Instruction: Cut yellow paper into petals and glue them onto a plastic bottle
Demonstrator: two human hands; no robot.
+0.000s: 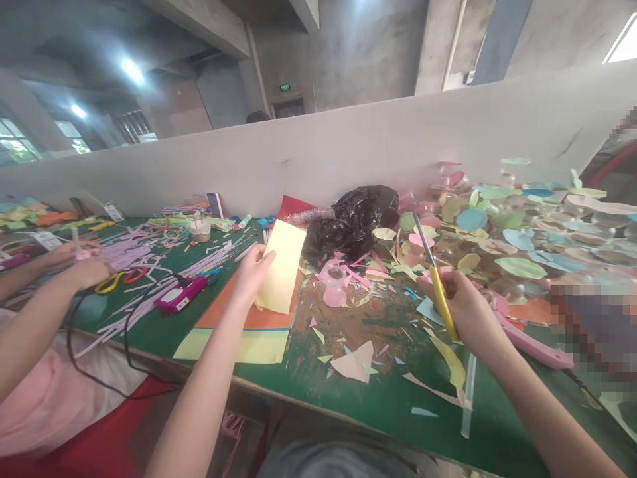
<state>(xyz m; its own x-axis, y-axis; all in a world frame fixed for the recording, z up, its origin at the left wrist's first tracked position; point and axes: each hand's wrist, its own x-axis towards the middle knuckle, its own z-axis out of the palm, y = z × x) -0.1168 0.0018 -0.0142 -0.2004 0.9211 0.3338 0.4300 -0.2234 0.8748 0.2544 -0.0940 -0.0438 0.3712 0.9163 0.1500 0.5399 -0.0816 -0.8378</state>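
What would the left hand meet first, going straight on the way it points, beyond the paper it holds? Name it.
Beyond the yellow paper, the left hand would probably meet the red sheet, though the black plastic bag lies close beside that line and depth is unclear.

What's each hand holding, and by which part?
Left hand: yellow paper, by its left edge. Right hand: yellow-handled scissors, by the handle.

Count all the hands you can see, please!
4. The wearer's left hand grips pale yellow paper; the right hand holds a yellow-handled tool. A co-worker's farther hand and nearer hand are at the picture's left, by lilac strips. Others may be hidden.
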